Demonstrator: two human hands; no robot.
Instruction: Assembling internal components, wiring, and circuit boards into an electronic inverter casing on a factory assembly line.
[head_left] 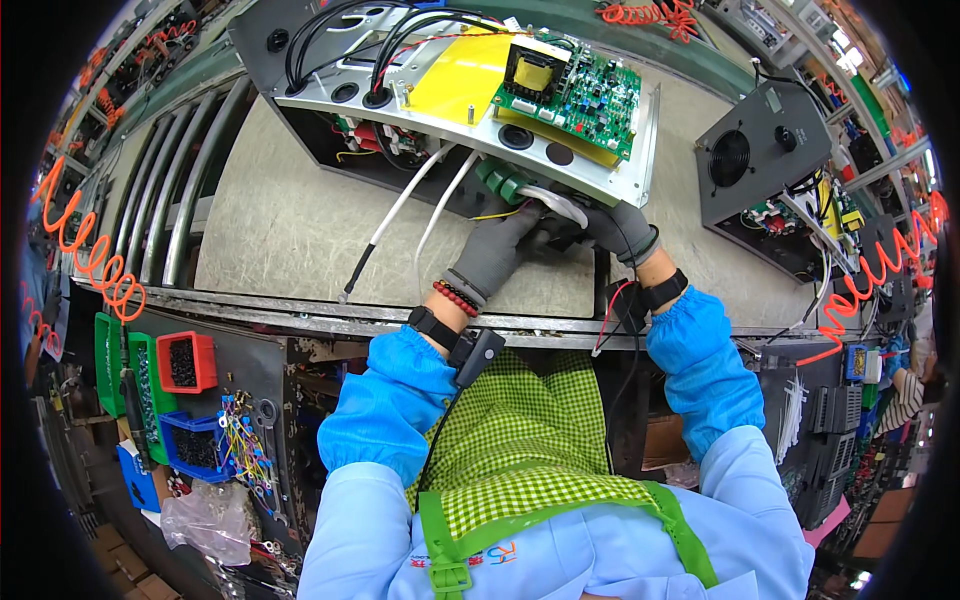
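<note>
My left hand [495,248], in a grey glove, is closed at the front edge of an opened machine chassis [440,135]. Its fingers are bent around a dark part [556,236] that I cannot make out. My right hand [618,230], gloved too, grips the other side of it, its fingertips partly under the chassis edge. Just above the left fingers, a white cable bundle [555,203] passes through green rings [500,180]. Two white cables [405,205] hang out further left, one ending in a lug. On top sit a green circuit board [590,105] and a yellow sheet [455,80].
A second grey machine [765,150] with a fan stands at the right. Metal rollers [190,190] lie at the left. Orange coiled hoses [95,265] hang at both sides. Below left are a red bin [186,362], a blue bin [195,445], a wrench [268,430] and coloured wires [243,445].
</note>
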